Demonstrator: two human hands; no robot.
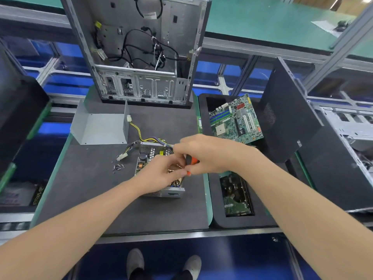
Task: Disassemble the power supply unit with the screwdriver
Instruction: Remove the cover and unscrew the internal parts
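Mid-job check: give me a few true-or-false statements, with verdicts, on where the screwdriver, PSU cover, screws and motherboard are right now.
1. The right hand grips the screwdriver. True.
2. The PSU has its cover on. False: the cover lies apart on the mat, behind-left of it.
3. Loose screws lie left of the PSU. True.
4. The motherboard lies on the mat. False: it lies in the tray right of the mat.
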